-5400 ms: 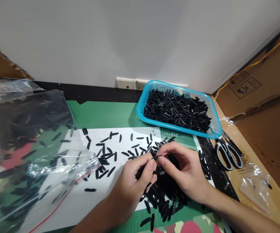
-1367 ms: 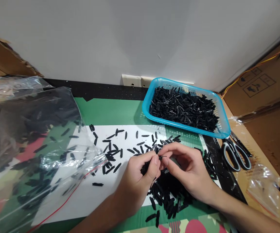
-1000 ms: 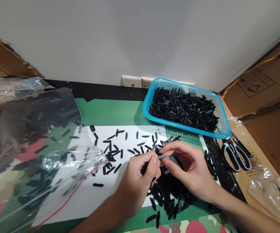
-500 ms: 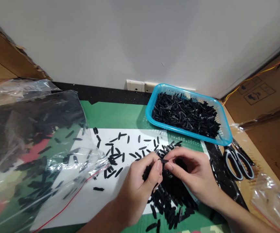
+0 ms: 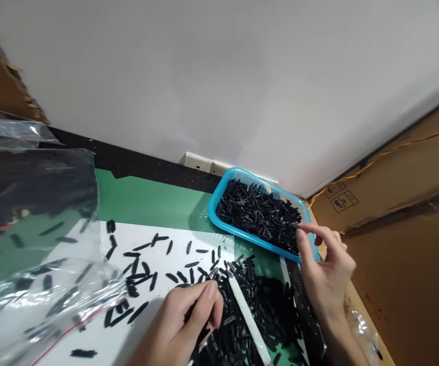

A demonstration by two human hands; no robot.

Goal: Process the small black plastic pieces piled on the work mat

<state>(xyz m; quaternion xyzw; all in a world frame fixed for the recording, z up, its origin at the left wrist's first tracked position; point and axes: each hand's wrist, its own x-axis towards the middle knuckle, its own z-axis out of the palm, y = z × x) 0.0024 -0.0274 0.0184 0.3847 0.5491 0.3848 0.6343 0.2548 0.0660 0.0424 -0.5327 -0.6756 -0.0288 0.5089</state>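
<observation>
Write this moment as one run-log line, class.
Left hand: curled at black pile | Right hand: fingertips at right end of blue basket, grip unclear | Basket: black pieces | White stick: across pile

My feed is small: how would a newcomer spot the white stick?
Find the blue basket by the wall. Below it in view, black pieces are heaped; the white stick lies across them. Among them, it alone is long and pale.

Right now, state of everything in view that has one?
Blue basket: upright, mostly filled with black pieces
Pile: black pieces, loose, heaped
White stick: slanted across the pile
White sheet: flat, strewn with pieces
Clear bag: crumpled, seal unclear
Left hand: curled, thumb against forefinger
Right hand: at basket's right end, grip unclear
</observation>
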